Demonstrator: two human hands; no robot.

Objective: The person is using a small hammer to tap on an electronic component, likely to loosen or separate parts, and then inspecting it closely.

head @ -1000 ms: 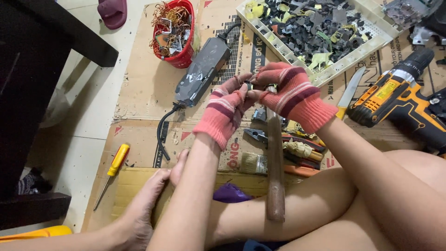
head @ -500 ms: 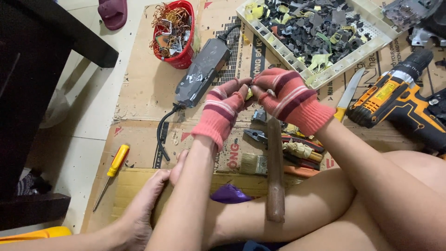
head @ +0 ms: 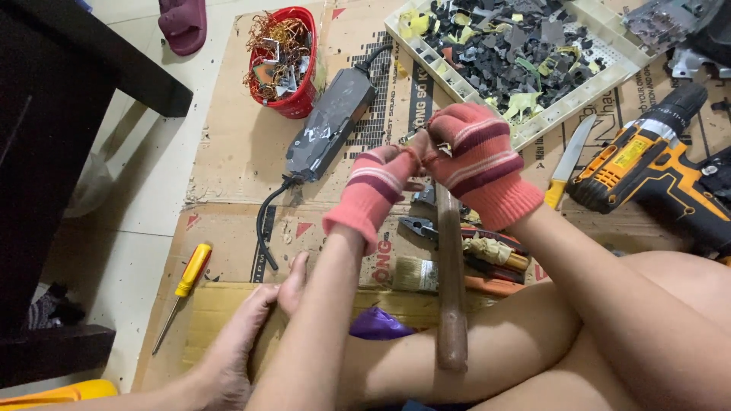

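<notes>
both gloved hands meet above the cardboard: the left hand (head: 378, 186) and right hand (head: 476, 164) pinch a small part (head: 421, 154) between fingertips, both grips clenched on it. a hammer handle (head: 451, 289) runs toward 6 o'clock below them.

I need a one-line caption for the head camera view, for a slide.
Gloved left hand and right hand pinch a small part above a wooden-handled hammer, beside a cordless drill.
</notes>
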